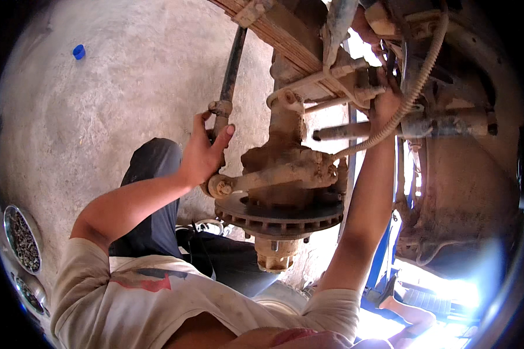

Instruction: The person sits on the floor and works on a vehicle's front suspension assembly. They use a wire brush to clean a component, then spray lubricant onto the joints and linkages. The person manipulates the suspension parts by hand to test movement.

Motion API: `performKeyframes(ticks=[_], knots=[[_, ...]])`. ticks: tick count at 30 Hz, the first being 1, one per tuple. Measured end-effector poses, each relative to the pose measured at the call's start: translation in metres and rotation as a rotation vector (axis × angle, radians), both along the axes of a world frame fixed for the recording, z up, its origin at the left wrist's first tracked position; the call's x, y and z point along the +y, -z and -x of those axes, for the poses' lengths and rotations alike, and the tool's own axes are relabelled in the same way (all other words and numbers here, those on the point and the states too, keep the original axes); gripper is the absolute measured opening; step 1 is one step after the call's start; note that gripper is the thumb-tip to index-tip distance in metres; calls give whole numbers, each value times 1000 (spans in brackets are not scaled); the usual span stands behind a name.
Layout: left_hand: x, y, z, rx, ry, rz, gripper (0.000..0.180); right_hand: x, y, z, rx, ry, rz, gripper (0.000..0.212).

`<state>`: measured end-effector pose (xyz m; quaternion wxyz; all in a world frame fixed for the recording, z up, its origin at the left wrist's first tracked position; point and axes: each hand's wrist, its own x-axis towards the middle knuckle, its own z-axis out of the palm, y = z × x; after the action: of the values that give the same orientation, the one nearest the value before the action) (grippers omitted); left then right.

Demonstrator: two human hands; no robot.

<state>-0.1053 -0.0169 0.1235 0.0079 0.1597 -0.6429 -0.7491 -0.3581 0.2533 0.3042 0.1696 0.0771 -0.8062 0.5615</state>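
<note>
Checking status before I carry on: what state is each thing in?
Left hand: around the lower part of the dark rod
Right hand: raised, hold unclear
Dark rod: tilted
Brake disc: exposed, dirty
Corrugated hose: curved
Upper round tray: filled with metal pieces
Blue cap: loose on the floor

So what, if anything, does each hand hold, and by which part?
Left grip: the rod, by its near end. Right grip: partly hidden, cannot be told.

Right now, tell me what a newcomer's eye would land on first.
Probably the dirty, vented brake disc at the centre, below brown axle parts. Left of it, the left hand wraps the lower end of a dark rod; the right hand reaches up, upper right. A small blue cap stands out, upper left.
</note>
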Motion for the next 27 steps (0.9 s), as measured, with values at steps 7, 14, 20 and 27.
performKeyframes(ticks=[7, 14, 20, 27], knots=[[-4, -8, -1, -67, 25, -18, 64, -12, 3, -10, 109, 78, -210, 45], [-3, -9, 0, -34, 38, 1, 74, -12, -8, 8, -21, -31, -5, 46], [-1, -5, 1, 27, -7, 22, 72, -16, -14, -13, -82, 7, -73, 47], [-1, 1, 2, 74, -22, 57, 72, -6, -9, -9, 102, 83, -340, 48]])
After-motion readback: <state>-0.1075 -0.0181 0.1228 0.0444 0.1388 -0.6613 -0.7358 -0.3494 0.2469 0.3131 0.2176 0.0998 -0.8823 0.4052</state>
